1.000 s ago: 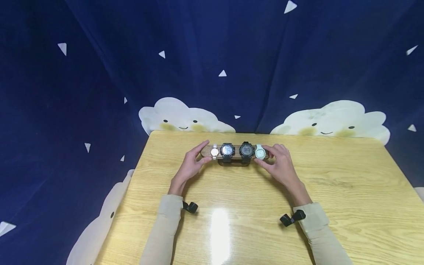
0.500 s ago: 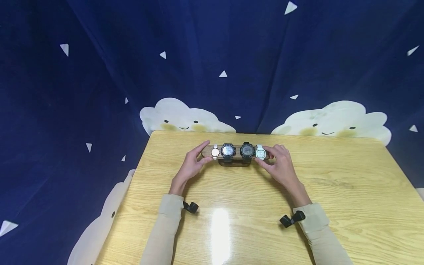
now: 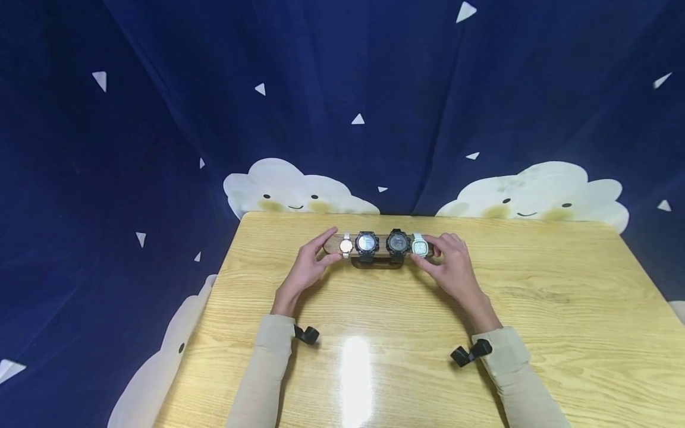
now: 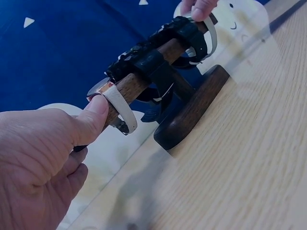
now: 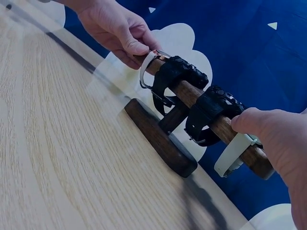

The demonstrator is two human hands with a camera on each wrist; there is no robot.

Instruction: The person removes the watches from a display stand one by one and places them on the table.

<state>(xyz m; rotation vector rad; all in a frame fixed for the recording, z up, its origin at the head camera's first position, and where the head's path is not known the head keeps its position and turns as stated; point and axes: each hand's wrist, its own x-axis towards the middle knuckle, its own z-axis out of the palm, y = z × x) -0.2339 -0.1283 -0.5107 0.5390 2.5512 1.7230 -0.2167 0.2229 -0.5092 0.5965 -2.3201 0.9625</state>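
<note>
from my remote post i record the wooden watch stand (image 3: 382, 246) upright near the far edge of the worktop (image 3: 562, 297), its bar running crosswise between my two hands. the left hand (image 3: 308, 261) has thumb and fingers bent about the bar's left end, parted only by its thickness, thumb touching the white-strapped watch (image 3: 346, 245). the right hand (image 3: 452, 264) grips the opposite end likewise, its thumb and forefinger either side of the mint watch (image 3: 420, 246); i cannot tell how firmly either presses. the left black watch (image 3: 367, 242) and right black watch (image 3: 398, 242) sit between, the latter just beside the right thumb. in my judgement the governing relation is the bar's long axis: each hand is nearer its own end watch, and any shift of a watch must follow that axis.
</note>
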